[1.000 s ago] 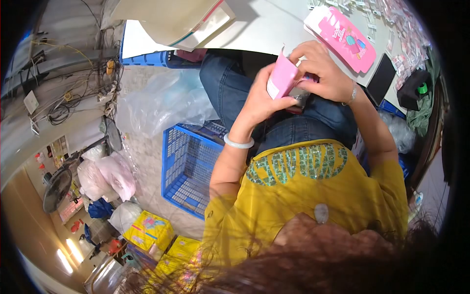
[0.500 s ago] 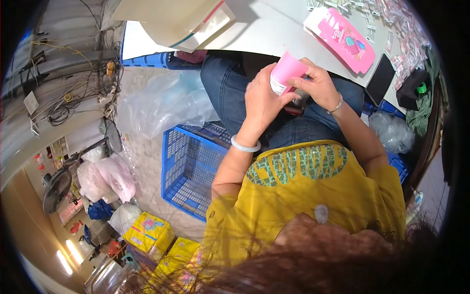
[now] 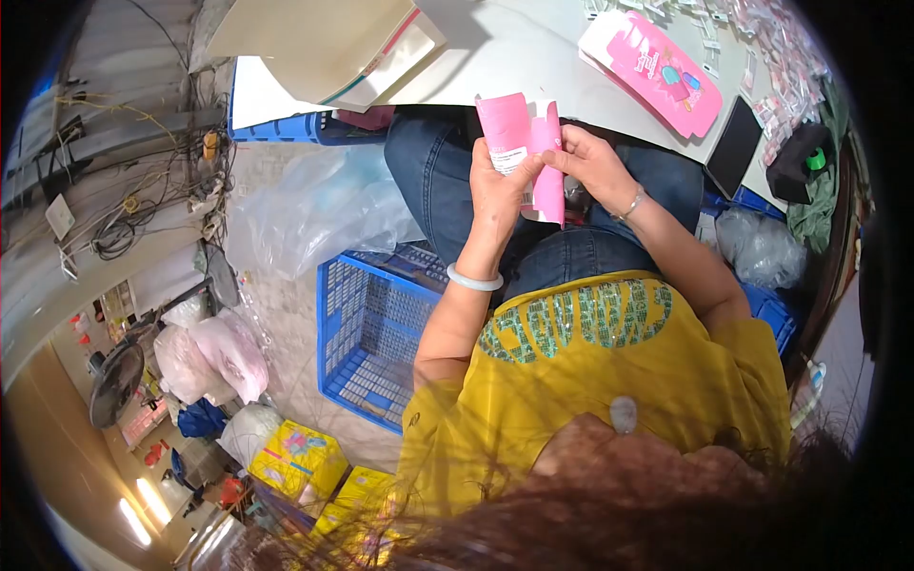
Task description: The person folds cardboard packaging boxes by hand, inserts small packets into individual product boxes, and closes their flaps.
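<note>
- Fingers of the left hand (image 3: 495, 198) clasp the left side of the pink carton (image 3: 509, 124), thumb over its face beside the white label (image 3: 508, 159); the rest are mostly hidden from me. Those of the right hand (image 3: 597, 164) pinch the narrower right panel against the thumb.
- What matters most to me: the carton lies between the two hands, above the lap, long axis running from the body toward the table (image 3: 533, 62), far end leaning left. Neither hand is nearer; both touch it.
- Beyond that far end I see the table's near edge, the closest obstacle ahead; I cannot tell whether they touch. Jean-clad legs (image 3: 424, 171) lie underneath.
- Clear plastic sheeting (image 3: 319, 205) spreads on the floor to the left, well apart from the hands.
- A blue crate (image 3: 328, 285) sits on the floor beside the left forearm.
- One cream bag (image 3: 328, 48) occupies the table's left end, on the left hand's side.
- Flat pink packaging (image 3: 666, 76) rests on the table, nearer the right hand.
- Just beside it, a black slab (image 3: 733, 147) lies near the table's edge.
- Smallest, I make out many little packets (image 3: 785, 71) scattered at the far right.
</note>
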Demonstrator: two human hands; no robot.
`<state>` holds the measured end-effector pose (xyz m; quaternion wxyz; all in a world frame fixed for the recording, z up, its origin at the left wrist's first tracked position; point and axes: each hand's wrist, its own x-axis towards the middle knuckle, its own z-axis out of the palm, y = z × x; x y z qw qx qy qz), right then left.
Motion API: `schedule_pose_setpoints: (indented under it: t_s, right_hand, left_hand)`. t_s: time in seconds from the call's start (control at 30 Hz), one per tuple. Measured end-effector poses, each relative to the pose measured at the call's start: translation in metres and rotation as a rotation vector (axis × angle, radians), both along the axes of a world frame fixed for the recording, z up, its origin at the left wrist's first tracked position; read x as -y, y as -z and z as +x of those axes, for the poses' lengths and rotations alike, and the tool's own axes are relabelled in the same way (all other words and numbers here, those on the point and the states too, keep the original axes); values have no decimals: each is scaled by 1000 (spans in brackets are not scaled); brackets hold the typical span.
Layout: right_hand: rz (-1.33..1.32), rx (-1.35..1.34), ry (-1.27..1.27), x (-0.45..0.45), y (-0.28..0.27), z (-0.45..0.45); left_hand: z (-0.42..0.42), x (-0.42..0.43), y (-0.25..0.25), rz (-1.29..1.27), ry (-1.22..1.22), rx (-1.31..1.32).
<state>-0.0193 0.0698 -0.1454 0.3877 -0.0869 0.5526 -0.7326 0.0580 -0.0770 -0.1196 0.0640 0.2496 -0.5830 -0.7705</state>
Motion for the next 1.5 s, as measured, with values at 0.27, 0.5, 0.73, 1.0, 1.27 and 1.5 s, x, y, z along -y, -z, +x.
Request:
schedule_pose_setpoints:
  t_s: [0.27, 0.5, 0.73, 1.0, 1.27, 1.5]
  right_hand:
    - [52, -106, 25, -3, -2, -5]
    - [-58, -74, 57, -1, -4, -8]
    - [-154, 37, 206, 15, 2, 11]
    - [-106, -67, 316, 25, -9, 19]
    - [-23, -308, 154, 20, -16, 19]
    - [-41, -368, 184, 25, 1, 18]
  left_hand:
    - [7, 6, 5, 164, 85, -15]
    - [12, 4, 10, 87, 123, -186]
    - [20, 4, 8, -2, 178, -198]
    - [19, -3, 6, 97, 108, -202]
    - [18, -2, 12, 83, 118, -209]
    - [14, -3, 7, 194, 22, -183]
